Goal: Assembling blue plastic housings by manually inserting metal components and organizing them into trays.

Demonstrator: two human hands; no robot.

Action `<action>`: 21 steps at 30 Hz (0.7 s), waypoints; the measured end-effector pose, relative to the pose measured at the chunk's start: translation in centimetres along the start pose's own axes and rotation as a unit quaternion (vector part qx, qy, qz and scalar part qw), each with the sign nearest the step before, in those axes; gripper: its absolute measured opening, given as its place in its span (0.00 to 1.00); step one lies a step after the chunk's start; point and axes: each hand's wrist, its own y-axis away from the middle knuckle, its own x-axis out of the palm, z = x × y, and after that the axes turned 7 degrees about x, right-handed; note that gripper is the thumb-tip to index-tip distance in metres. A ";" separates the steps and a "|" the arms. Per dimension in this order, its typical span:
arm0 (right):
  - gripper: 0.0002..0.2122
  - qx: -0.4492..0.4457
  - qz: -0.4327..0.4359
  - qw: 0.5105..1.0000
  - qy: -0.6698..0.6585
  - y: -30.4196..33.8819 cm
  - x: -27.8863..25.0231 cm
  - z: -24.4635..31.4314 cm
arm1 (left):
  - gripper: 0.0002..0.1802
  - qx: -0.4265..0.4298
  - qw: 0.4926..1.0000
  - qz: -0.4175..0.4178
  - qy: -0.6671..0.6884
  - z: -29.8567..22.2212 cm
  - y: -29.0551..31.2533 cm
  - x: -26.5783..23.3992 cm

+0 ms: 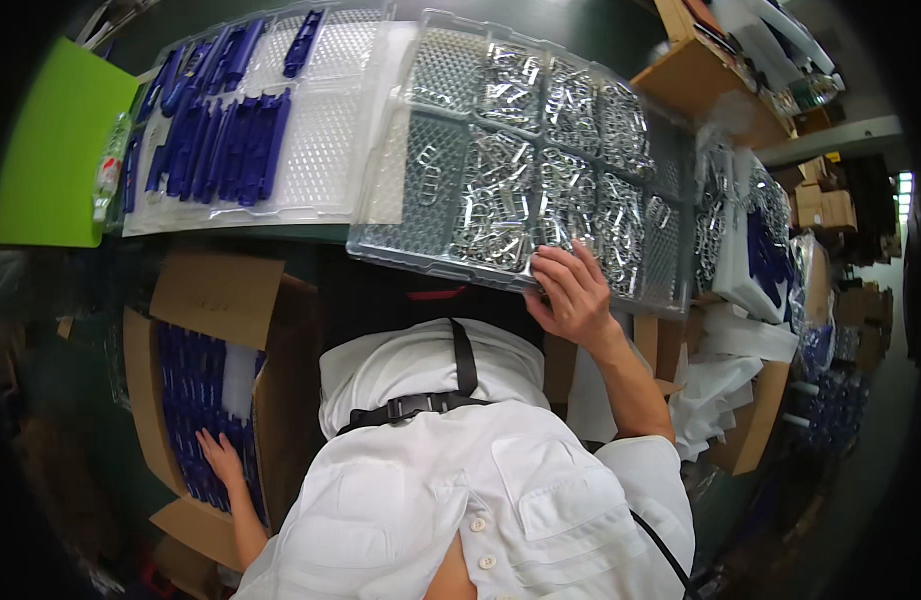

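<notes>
My left hand [221,458] reaches down into an open cardboard box [153,405] at the lower left. Its fingers are stretched and apart, lying on rows of long blue plastic pieces [186,400] packed inside. My right hand [575,298] is bent over the front edge of a clear compartment tray [431,262]. Its fingers lie over the rim beside shiny metal buckle-like pieces [496,195], with the thumb on the outer side. What lies under the fingertips is hidden. Several tray compartments hold heaps of these metal pieces; some at the left and right hold few.
Left of the tray, a second clear tray [326,150] holds long blue plastic pieces [216,150]. A green panel [56,150] and a plastic bottle [111,165] stand at the far left. At right are an open box with white sheets [716,400] and a brown carton [716,75].
</notes>
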 end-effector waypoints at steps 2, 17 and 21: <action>0.12 -0.020 -0.001 1.000 -0.015 0.1 0.2 -0.2 | 0.31 0.018 1.000 -0.011 -0.010 -1.4 -0.1 0.2; 0.18 0.048 0.064 0.996 -0.047 -1.8 -2.6 0.5 | 0.22 0.061 0.994 -0.086 -0.040 -0.7 -2.9 -1.5; 0.19 0.155 0.025 0.987 0.013 -5.1 -3.9 -0.7 | 0.15 0.050 0.996 -0.066 0.042 1.4 -0.3 -2.7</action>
